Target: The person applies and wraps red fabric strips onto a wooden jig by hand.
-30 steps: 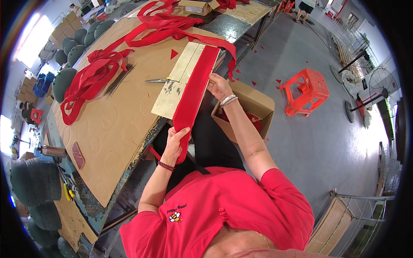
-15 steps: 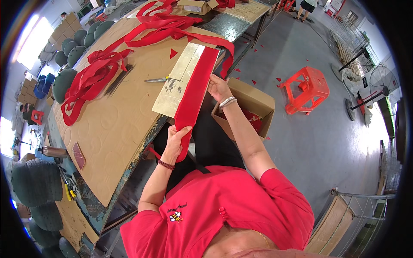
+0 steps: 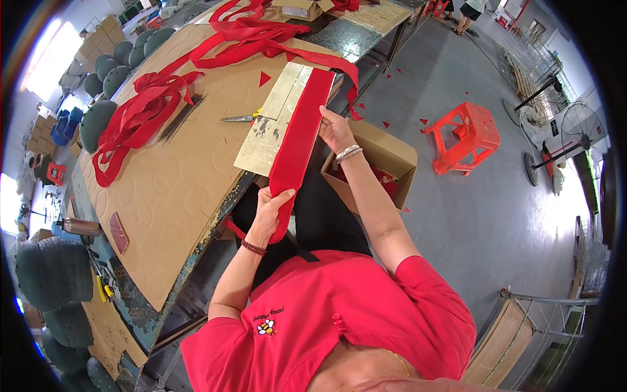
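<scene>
A wide red fabric strip [image 3: 304,124] lies lengthwise along the right side of a worn, pale gold board [image 3: 266,140], which juts over the table's edge. My left hand [image 3: 272,208] is closed round the strip just below the board's near end, thumb on top; the strip's tail hangs down toward my lap. At the board's right edge, my right hand [image 3: 337,132] has thumb and fingers together against the strip's border. Whether those fingers also pinch the board is hidden. Scissors [image 3: 240,118] with yellow on the handles lie at the board's left side, partly covered by it.
Long red ribbon [image 3: 248,46] sprawls over the cardboard-covered table [image 3: 176,215]. Beside my right forearm stands an open carton [image 3: 398,153] with red scraps inside. A red plastic stool [image 3: 467,134] and a fan [image 3: 578,127] are on the right. A metal bottle [image 3: 80,227] stands at the left.
The board, the strip and both hands have shifted slightly to the right. My right fingertips sit a little farther up the strip's edge. My left hand keeps its hold.
</scene>
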Motion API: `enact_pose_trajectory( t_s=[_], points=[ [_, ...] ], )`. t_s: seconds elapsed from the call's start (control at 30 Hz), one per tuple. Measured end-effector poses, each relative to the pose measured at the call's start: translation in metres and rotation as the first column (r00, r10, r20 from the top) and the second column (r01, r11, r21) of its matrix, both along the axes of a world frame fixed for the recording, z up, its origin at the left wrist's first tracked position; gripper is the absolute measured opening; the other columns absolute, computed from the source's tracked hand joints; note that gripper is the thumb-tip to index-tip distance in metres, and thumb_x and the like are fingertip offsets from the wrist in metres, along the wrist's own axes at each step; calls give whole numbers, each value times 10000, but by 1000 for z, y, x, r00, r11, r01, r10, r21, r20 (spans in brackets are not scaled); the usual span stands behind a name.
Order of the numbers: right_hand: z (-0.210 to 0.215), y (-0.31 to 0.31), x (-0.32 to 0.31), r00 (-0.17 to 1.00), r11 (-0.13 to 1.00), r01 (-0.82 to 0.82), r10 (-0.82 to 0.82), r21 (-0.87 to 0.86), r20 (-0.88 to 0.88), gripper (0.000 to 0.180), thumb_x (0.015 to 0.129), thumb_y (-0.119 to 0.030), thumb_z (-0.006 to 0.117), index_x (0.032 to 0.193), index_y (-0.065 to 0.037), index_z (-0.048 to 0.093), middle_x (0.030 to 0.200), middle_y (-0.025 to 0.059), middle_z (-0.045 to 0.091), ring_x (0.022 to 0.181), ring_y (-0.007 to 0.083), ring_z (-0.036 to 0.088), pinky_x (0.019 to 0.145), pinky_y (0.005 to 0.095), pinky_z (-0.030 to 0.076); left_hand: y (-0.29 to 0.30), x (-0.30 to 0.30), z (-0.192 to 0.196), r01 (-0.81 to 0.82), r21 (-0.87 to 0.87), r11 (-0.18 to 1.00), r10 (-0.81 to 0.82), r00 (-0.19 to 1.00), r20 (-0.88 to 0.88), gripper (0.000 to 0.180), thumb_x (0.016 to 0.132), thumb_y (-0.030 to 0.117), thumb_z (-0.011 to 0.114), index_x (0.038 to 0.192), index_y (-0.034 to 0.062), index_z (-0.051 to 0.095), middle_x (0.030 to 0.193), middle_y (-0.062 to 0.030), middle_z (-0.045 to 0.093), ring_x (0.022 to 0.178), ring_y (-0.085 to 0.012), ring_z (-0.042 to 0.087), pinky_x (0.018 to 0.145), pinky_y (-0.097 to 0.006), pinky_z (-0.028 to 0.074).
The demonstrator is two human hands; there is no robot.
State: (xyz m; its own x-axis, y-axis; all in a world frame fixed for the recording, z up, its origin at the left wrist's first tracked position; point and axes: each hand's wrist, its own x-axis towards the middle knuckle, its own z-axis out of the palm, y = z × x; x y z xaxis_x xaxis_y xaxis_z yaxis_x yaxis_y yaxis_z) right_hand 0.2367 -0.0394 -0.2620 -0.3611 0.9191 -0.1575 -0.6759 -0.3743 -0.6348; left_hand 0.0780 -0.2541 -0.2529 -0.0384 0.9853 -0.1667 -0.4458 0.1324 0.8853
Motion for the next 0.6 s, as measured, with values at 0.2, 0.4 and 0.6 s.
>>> enact_pose_trajectory(
  t_s=[0.2, 0.4, 0.6],
  points=[
    [-15, 9, 0, 999, 1000, 19, -19, -4, 47, 167, 913, -117, 586, 1009, 20, 592, 939, 104, 670, 824, 191, 667, 771, 334, 546, -3, 2, 4, 41, 4, 999, -41, 998, -48, 119, 828, 53, 674, 939, 18, 699, 803, -1, 677, 640, -41, 574, 578, -204, 437],
    [-17, 19, 0, 998, 998, 36, -37, 45, 42, 144, 897, -63, 581, 978, 55, 590, 924, 124, 673, 827, 215, 672, 756, 334, 547, -5, 2, 11, 64, 21, 998, -61, 992, -107, 170, 822, 45, 688, 989, 14, 696, 891, -17, 690, 757, -56, 606, 690, -219, 477],
    [-18, 25, 0, 993, 996, 80, -82, 30, 89, 141, 870, -60, 608, 962, 46, 596, 922, 129, 678, 803, 227, 679, 720, 361, 559, -6, -1, 22, 74, 65, 995, -56, 966, -251, 197, 854, 110, 689, 1014, -5, 688, 852, -5, 682, 722, -48, 595, 644, -209, 475]
  ],
)
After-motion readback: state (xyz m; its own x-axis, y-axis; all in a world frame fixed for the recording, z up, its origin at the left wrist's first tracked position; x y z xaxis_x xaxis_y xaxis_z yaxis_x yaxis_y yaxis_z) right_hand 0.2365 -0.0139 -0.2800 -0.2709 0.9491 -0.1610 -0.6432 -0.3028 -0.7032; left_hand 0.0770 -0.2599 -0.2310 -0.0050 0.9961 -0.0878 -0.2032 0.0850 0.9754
